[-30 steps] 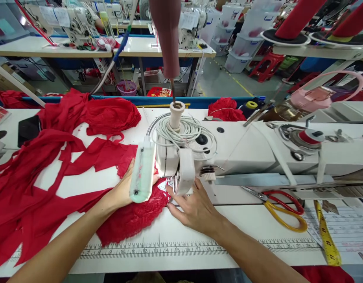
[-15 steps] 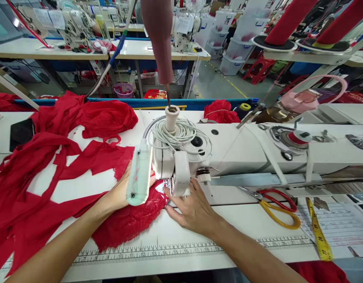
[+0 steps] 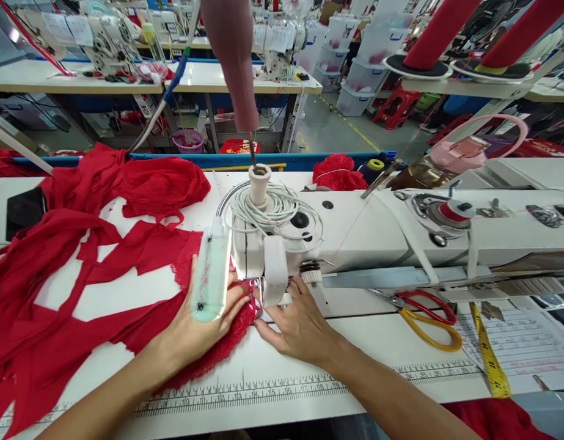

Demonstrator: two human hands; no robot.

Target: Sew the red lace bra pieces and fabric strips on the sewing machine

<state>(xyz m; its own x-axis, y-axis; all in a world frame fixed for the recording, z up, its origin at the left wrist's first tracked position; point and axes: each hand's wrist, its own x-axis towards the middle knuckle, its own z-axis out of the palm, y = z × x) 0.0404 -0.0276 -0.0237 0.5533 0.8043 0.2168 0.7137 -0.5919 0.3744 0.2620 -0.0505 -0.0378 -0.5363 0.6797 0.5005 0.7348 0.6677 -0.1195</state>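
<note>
A white sewing machine (image 3: 373,235) lies across the table, its head near the middle. My left hand (image 3: 197,330) rests flat, fingers spread, on a piece of red lace fabric (image 3: 217,351) to the left of the needle; a pale green lamp (image 3: 211,278) on the machine hides part of that hand. My right hand (image 3: 300,324) lies on the table just right of the presser foot, its fingers stretched toward the lace edge under the needle. A long run of red fabric strips (image 3: 57,293) trails off to the left.
Red-and-yellow scissors (image 3: 428,315) and a yellow tape measure (image 3: 490,360) lie at the right on the table. A printed ruler (image 3: 263,388) runs along the front edge. A pink thread cone (image 3: 233,61) hangs above. Other sewing tables (image 3: 80,79) and plastic bins stand behind.
My left hand has slid right and forward over the lace, pushing it toward the needle so less lace shows. My right hand has shifted slightly left and closer to the foot.
</note>
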